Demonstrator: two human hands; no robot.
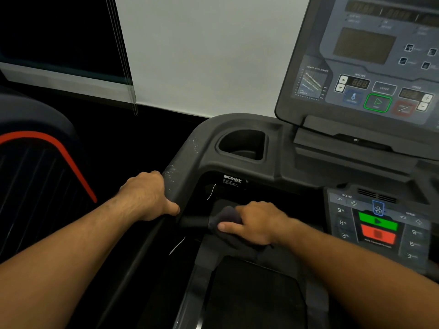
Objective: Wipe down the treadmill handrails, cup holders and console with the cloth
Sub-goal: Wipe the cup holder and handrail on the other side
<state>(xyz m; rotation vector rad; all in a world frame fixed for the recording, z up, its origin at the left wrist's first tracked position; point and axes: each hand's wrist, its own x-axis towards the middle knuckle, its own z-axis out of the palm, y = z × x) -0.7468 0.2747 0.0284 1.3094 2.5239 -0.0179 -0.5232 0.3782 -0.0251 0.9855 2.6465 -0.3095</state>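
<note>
console (365, 48) stands at the treadmill's far right corner, cup holder (242, 141) just left of it, and the speckled side handrail (183, 162) runs down the left edge. left hand (147, 195) curls round that rail, probably as a brace; right hand (259, 224) grips the dark cloth (225, 218) wrapped over the short crossbar (193, 222), likely to wipe all sides at once. bare bar lies open leftward up to the rail; keypad panel (377, 224) crowds the right.

Right hand (255, 224) grips cloth (225, 218) around crossbar (193, 222); left hand (147, 195) grips handrail (180, 169).
</note>
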